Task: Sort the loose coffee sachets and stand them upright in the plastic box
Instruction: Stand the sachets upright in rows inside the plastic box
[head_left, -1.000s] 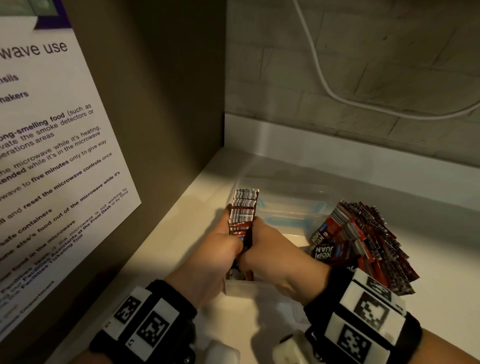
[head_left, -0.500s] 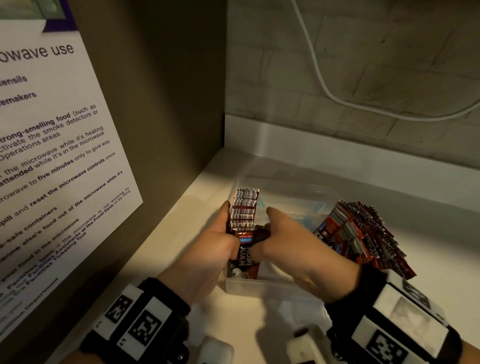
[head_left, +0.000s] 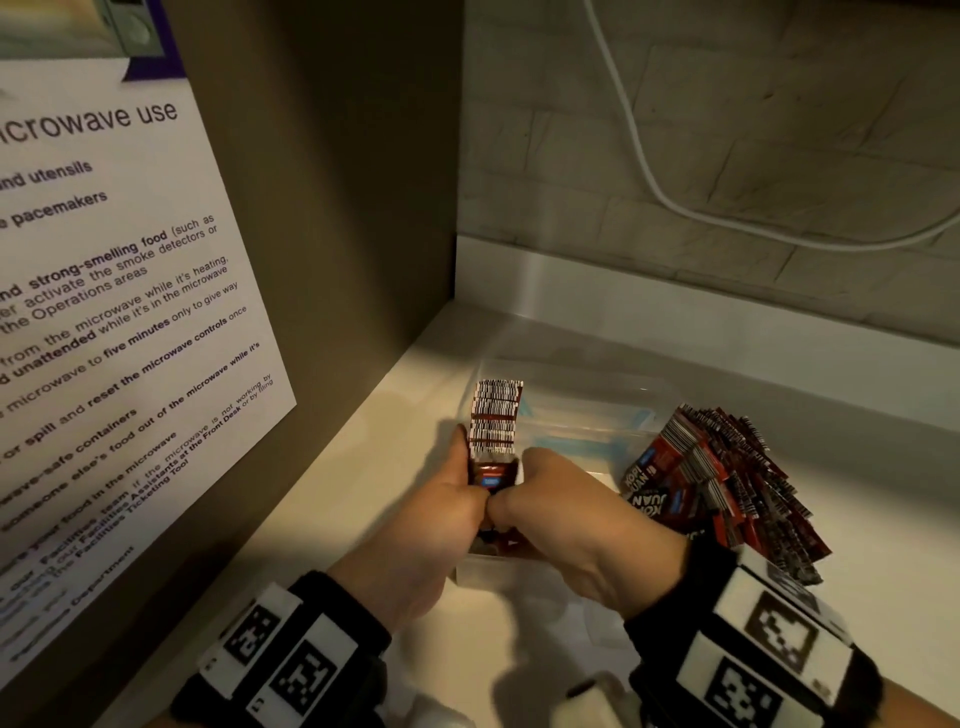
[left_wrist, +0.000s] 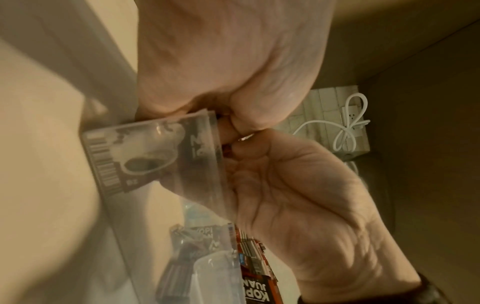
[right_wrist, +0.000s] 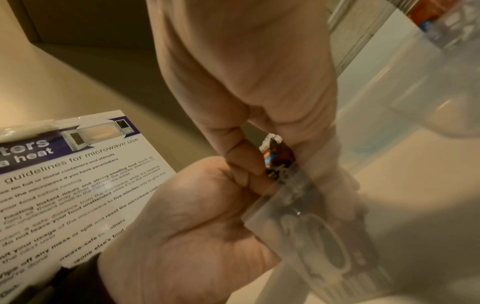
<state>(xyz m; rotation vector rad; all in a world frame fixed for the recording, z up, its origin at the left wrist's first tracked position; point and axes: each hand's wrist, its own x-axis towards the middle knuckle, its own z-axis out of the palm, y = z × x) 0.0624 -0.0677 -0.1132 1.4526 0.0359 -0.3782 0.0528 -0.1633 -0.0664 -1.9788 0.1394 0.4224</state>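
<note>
- Your left hand (head_left: 441, 512) and right hand (head_left: 561, 499) meet knuckle to knuckle at lower centre of the head view, both curled round one bundle of coffee sachets (head_left: 493, 415) standing upright at the left end of the clear plastic box (head_left: 587, 415).
- Left thumb lies up the bundle's left side; the right hand's fingers wrap it from the right. Fingertips on the far side are hidden.
- Only the barcoded sachet tops and a red-and-blue strip show above your hands; the lower part is covered by your knuckles.
- Left wrist view: the box wall (left_wrist: 166, 156) blurs the sachet behind it, a coffee-cup print and barcode just readable. The same hand's palm (left_wrist: 226, 51) fills the top; the other hand (left_wrist: 298, 195) sits below it.
- Right wrist view: a sliver of sachet (right_wrist: 278, 156) shows between the two hands; the rest is fogged by plastic.
- The box's walls are hard to trace in the head view; the near edge is partly behind your hands.
- The loose sachet pile (head_left: 722, 483) lies on the white counter (head_left: 363, 467) just right of the box, "KOPI JUAN" legible, its lower edge cut by your right wristband (head_left: 763, 654).
- A microwave-use notice (head_left: 104, 312) sits left, cut off by the frame; a white cable (head_left: 644, 171) hangs upper right.
</note>
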